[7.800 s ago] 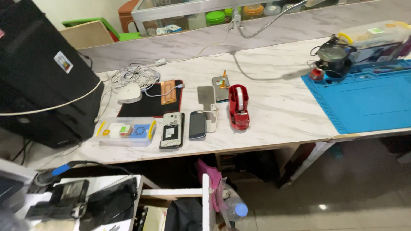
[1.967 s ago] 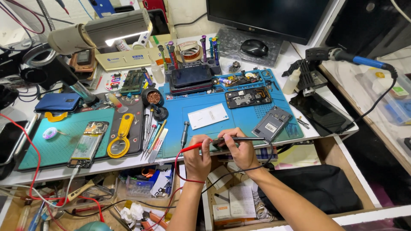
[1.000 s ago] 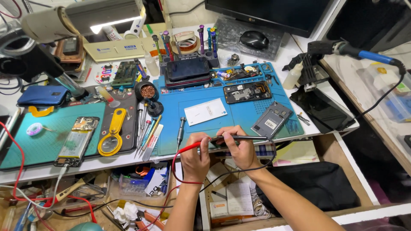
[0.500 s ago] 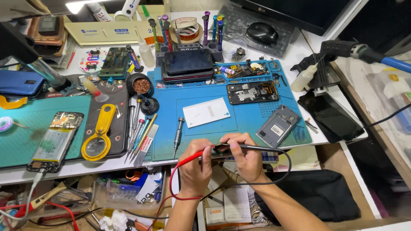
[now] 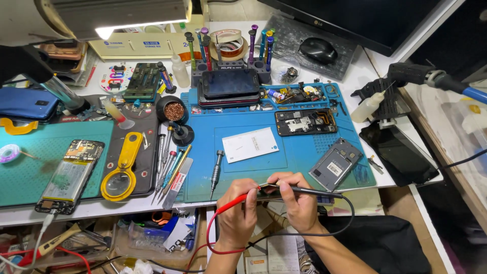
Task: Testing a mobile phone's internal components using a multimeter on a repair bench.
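My left hand (image 5: 238,215) grips a red test probe (image 5: 234,201) whose red lead loops down below the bench. My right hand (image 5: 298,200) pinches a black test probe (image 5: 317,192) with a black lead trailing right and down. Both probe tips meet on a small part (image 5: 266,189) held between my hands at the front edge of the blue work mat (image 5: 294,152); my fingers hide most of that part.
On the mat lie a screwdriver (image 5: 216,170), a white card (image 5: 250,144), an opened phone (image 5: 305,122) and a grey back cover (image 5: 336,163). A yellow magnifier (image 5: 122,172), tweezers and another opened phone (image 5: 71,175) sit left. A soldering iron stand (image 5: 385,96) is at right.
The view has tilted and drawn closer to the bench. My hands stay together at the mat's front edge with both probes held on the small part.
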